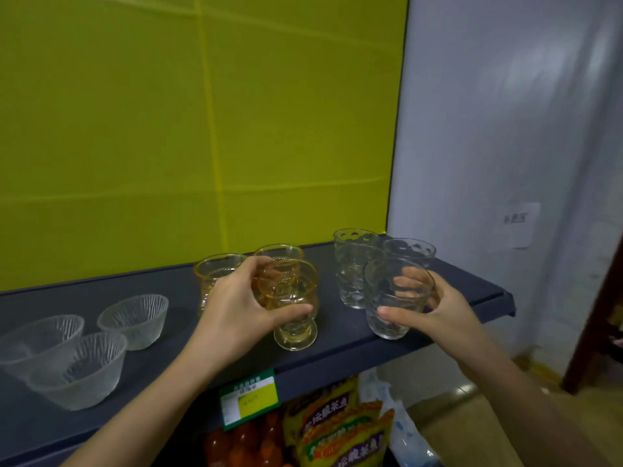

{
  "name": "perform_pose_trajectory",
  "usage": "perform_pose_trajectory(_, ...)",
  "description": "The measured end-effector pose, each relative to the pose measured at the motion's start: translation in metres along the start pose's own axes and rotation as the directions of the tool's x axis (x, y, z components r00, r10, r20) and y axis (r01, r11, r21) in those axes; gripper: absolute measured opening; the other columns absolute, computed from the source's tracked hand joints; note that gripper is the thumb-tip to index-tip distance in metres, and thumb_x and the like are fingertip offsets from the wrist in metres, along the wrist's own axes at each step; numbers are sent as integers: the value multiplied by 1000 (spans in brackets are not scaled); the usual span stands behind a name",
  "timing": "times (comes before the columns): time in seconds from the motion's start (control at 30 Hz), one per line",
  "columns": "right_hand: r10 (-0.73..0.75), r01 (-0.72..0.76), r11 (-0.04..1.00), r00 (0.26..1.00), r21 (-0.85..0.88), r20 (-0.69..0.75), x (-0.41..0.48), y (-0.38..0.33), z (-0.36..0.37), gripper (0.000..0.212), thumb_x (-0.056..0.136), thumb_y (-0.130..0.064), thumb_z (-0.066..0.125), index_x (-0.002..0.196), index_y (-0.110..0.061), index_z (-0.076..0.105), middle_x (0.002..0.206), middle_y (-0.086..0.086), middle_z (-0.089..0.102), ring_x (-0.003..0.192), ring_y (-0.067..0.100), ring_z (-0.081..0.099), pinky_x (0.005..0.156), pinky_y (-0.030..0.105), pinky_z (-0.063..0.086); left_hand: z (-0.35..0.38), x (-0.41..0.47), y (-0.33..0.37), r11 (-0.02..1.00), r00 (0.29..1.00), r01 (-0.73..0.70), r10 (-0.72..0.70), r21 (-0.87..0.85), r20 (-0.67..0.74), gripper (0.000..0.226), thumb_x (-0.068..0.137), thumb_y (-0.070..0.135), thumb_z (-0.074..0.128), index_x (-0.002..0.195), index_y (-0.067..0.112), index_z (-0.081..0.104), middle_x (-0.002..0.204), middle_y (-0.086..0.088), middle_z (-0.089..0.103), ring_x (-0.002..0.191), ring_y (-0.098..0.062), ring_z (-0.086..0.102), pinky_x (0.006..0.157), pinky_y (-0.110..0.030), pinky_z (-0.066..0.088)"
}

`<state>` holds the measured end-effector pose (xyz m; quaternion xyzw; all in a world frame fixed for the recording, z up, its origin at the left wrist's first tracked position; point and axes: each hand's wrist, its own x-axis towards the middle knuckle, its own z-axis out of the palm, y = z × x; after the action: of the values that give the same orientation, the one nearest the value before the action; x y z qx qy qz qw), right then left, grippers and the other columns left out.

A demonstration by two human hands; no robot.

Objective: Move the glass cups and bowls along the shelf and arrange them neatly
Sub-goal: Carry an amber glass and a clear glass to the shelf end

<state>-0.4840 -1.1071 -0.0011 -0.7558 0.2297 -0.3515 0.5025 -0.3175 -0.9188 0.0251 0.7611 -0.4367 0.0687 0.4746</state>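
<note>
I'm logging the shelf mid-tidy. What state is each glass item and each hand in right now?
Left hand: gripping the front amber footed cup, upright.
Right hand: gripping the front clear tumbler, upright.
Two rear amber cups: upright, untouched.
Two rear clear tumblers: upright, untouched.
Three frosted bowls: upright, empty, clustered.

A green and yellow price tag [248, 397] is fixed to the front edge of the dark shelf [340, 357]; its printed lines and a handwritten mark are too blurred to be read. Below the shelf, to the right of the tag, yellow snack packets [340, 429] are printed with large Chinese characters, which appear to read "老坛酸菜". On the grey wall right of the shelf, a white paper notice [517, 224] carries a few small characters that cannot be made out.
</note>
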Motion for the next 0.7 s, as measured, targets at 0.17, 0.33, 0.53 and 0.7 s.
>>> perform_pose_trajectory(0.17, -27, 21, 998, 993, 53, 113, 16, 10, -9, 85, 35, -42, 80, 114, -31, 50, 113, -11, 63, 104, 7, 60, 87, 26, 43, 8, 0, 3, 996, 996, 47, -40, 82, -80, 89, 38, 62, 72, 114, 19, 54, 99, 10, 65, 95, -9, 62, 85, -28, 46)
perform_pose_trajectory(0.33, -38, 22, 995, 985, 96, 169, 30, 19, -13, 93, 34, -41, 79, 119, -25, 44, 113, -8, 62, 101, 4, 60, 82, 22, 46, 18, 1, 10, 989, 989, 73, -55, 131, -137, 92, 40, 64, 64, 118, 17, 53, 99, 12, 61, 95, -11, 62, 84, -28, 48)
perform_pose_trajectory(0.53, -78, 63, 994, 978, 84, 191, 42, 23, -9, 80, 44, -41, 82, 114, -30, 45, 114, -15, 58, 99, 1, 58, 74, 17, 45, 29, 1, 15, 969, 981, 91, -47, 230, -189, 88, 50, 61, 65, 123, 15, 50, 111, 1, 62, 101, -16, 59, 85, -30, 45)
perform_pose_trajectory(0.7, -126, 125, 992, 975, 16, 181, 48, 27, -1, 73, 58, -38, 82, 120, -31, 44, 117, -10, 54, 100, 9, 60, 78, 20, 45, 39, 2, 17, 949, 968, 123, -51, 290, -245, 75, 63, 42, 76, 126, 11, 49, 118, -7, 61, 108, -22, 57, 88, -32, 42)
